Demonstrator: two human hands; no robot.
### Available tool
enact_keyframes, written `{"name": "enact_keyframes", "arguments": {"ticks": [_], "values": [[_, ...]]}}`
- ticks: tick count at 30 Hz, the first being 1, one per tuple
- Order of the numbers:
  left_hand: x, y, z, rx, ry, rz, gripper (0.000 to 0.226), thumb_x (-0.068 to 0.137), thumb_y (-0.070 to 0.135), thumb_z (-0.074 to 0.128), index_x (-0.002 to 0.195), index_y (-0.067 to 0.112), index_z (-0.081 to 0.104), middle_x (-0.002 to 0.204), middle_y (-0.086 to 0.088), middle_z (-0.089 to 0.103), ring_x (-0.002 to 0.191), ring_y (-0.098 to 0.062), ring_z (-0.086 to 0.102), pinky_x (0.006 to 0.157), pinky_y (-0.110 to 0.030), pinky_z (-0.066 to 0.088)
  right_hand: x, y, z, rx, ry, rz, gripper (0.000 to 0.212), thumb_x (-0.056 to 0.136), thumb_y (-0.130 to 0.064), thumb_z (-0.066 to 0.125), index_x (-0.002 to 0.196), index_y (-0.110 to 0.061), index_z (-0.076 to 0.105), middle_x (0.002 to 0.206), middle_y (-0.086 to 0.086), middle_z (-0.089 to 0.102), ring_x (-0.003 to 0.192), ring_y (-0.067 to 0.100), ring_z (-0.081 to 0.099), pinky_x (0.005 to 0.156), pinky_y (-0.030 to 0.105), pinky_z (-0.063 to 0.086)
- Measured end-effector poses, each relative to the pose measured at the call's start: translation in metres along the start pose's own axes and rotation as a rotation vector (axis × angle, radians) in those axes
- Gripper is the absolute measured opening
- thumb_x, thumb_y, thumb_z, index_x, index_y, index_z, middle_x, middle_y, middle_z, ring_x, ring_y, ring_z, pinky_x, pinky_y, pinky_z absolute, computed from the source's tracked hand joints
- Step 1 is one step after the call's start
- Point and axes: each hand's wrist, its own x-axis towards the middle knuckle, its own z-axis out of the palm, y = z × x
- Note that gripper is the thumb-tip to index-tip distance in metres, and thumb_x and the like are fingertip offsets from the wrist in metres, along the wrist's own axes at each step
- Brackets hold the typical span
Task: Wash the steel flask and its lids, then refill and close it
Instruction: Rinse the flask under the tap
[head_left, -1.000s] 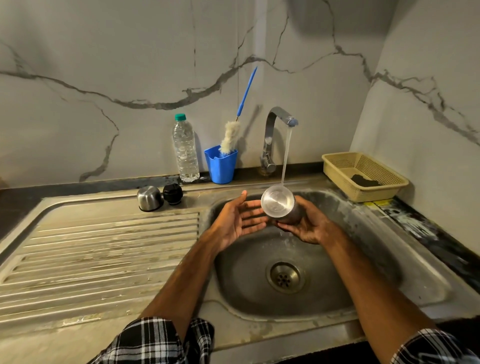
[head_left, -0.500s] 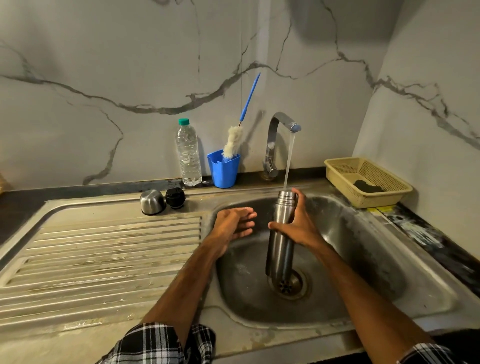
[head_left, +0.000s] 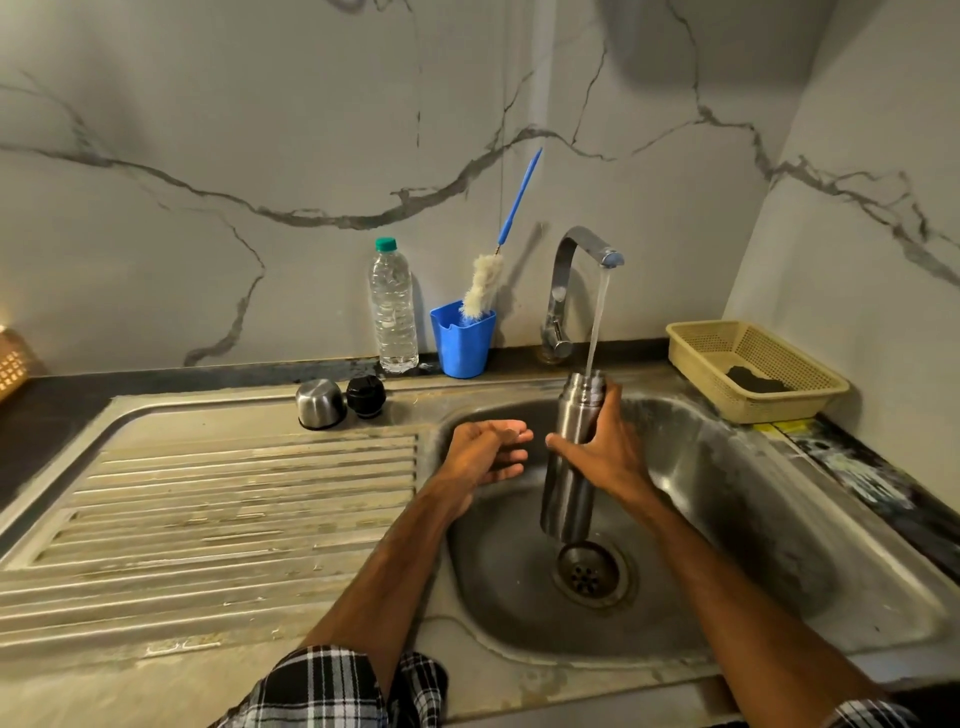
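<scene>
Flask (head_left: 569, 499) turned upright under tap (head_left: 563, 270), right hand (head_left: 608, 460) fingers (head_left: 614, 402) round it

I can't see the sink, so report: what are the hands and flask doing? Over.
Right hand grips steel flask upright under running tap. Left hand relaxed, empty. Nothing blocking.
</scene>
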Motion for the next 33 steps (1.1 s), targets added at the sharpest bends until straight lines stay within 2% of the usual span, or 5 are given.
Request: {"name": "enact_keyframes", "arguments": {"ticks": [13,17,20,24,33], "values": [[0.0010,0.0000,0.0001,-0.008,-0.017,0.007,0.019,0.099,0.013,0.062,0.115,0.013,0.072,0.107,-0.001,0.078,0.094,-0.017,0.071,0.080,-0.031,0.062,0.0039,-0.0016,-0.0034,-0.003,0.097,0.010,0.112,0.071,-0.035,0.087,0.154,-0.028,0.012,0.144,0.013,0.049,0.126,0.032,0.053,0.102,0.054,0.048],[-0.0001,-0.0004,0.0018,-0.011,-0.017,0.002,0.020,0.098,0.011,0.064,0.116,0.012,0.072,0.107,-0.002,0.078,0.094,-0.018,0.071,0.081,-0.032,0.062,0.0006,0.0023,0.0010,-0.070,-0.004,-0.007,0.112,0.069,-0.032,0.089,0.153,-0.028,0.015,0.143,0.012,0.051,0.125,0.033,0.054,0.102,0.052,0.048],[0.0005,0.0006,0.0013,-0.005,-0.024,0.004,0.019,0.097,0.011,0.064,0.115,0.013,0.072,0.108,-0.002,0.078,0.092,-0.016,0.071,0.080,-0.031,0.062,0.0037,0.0003,-0.0028,-0.013,0.129,-0.021,0.115,0.070,-0.036,0.088,0.154,-0.031,0.009,0.144,0.013,0.049,0.126,0.033,0.053,0.100,0.056,0.049],[-0.0008,-0.0013,0.0027,-0.004,-0.021,0.002,0.019,0.099,0.010,0.062,0.115,0.013,0.071,0.109,-0.002,0.078,0.092,-0.016,0.071,0.080,-0.031,0.061,0.0022,0.0059,0.0009,-0.084,-0.009,-0.003,0.115,0.069,-0.032,0.089,0.155,-0.027,0.012,0.145,0.013,0.049,0.128,0.033,0.052,0.103,0.054,0.047],[0.0017,-0.0022,0.0035,0.011,-0.030,0.007,0.019,0.100,0.010,0.060,0.115,0.012,0.071,0.110,-0.004,0.077,0.088,-0.015,0.070,0.077,-0.030,0.061,0.0033,0.0029,-0.0039,-0.060,0.074,-0.001,0.113,0.070,-0.035,0.088,0.153,-0.031,0.012,0.144,0.013,0.049,0.125,0.033,0.054,0.100,0.054,0.049]]}}
